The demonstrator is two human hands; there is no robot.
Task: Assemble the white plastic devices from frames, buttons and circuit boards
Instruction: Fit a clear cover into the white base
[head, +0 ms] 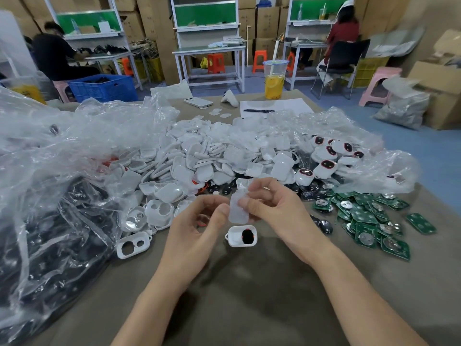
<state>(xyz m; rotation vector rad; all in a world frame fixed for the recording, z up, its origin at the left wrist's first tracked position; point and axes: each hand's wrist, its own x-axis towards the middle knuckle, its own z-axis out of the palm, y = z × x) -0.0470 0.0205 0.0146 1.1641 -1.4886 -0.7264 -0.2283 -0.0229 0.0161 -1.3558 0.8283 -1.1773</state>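
Note:
Both hands hold one translucent white plastic piece [238, 210] above the table, blurred by motion. My left hand [197, 228] pinches its left edge and my right hand [277, 208] grips its right side with curled fingers. Right below them a white frame with a black and red button inside [242, 236] lies on the table. An empty white frame with two holes [133, 245] lies to the left. A big heap of white shells [199, 158] fills the middle. Green circuit boards [369, 218] are spread at the right, and finished white devices [326, 158] lie behind them.
Crumpled clear plastic bags [62, 171] with dark parts cover the left side. At the far table edge stand a cup of yellow drink [274, 81], a phone [198, 102], a pen on paper [259, 111]. Two people sit at benches behind. Bare table lies near me.

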